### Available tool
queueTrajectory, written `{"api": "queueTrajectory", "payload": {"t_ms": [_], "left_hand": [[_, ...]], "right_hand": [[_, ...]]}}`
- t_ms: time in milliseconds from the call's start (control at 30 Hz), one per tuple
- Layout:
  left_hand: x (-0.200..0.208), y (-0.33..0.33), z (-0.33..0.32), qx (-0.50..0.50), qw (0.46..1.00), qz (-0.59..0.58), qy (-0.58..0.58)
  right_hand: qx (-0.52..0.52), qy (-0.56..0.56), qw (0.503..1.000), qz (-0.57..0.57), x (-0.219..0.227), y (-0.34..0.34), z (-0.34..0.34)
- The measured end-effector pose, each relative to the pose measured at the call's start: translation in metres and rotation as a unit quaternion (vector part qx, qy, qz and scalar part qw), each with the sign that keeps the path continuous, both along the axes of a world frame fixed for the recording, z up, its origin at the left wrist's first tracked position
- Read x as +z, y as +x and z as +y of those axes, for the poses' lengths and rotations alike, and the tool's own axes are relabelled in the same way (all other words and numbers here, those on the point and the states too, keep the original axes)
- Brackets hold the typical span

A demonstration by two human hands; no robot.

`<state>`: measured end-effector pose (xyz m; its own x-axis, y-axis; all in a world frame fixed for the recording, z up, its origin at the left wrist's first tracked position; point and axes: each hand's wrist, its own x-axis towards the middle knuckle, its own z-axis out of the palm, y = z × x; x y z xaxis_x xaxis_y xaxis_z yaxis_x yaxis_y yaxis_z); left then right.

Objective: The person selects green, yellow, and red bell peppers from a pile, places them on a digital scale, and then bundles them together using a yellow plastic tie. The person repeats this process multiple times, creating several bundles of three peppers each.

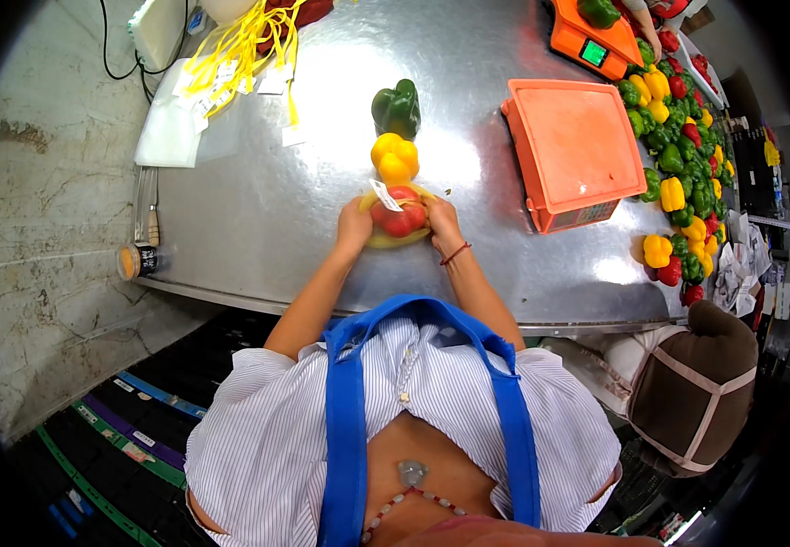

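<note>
Both my hands are closed on the edges of a yellow net bag [393, 242], stretched wide around a red bell pepper [399, 219]. My left hand [354, 225] grips the bag's left side and my right hand [442, 219] its right side. A white tag [384, 195] lies across the top of the red pepper. Just beyond it sits a yellow bell pepper [395, 159], and behind that a dark green one [398, 109]. These peppers stand in a line on the steel table [322, 164]. My fingertips are partly hidden by the net.
An orange scale [577, 146] stands to the right, with another orange scale [594, 41] behind it. Many loose peppers [677, 155] are heaped along the right edge, near another person's arm [643, 23]. Yellow tagged nets [245, 59] and a jar [137, 262] lie on the left.
</note>
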<state>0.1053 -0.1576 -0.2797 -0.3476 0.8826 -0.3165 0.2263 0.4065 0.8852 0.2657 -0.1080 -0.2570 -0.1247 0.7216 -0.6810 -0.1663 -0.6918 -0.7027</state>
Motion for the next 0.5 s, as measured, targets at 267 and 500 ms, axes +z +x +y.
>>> {"api": "queueTrajectory", "payload": {"t_ms": [267,500], "left_hand": [[0.091,0.01,0.011,0.107,0.949,-0.295,-0.017],[0.094,-0.024,0.086,0.022,0.953,-0.293,0.074]], "right_hand": [[-0.085,0.027,0.988,0.13,0.045,-0.008,-0.018],[-0.096,0.167,0.977,0.087,0.057,-0.028,0.053]]}}
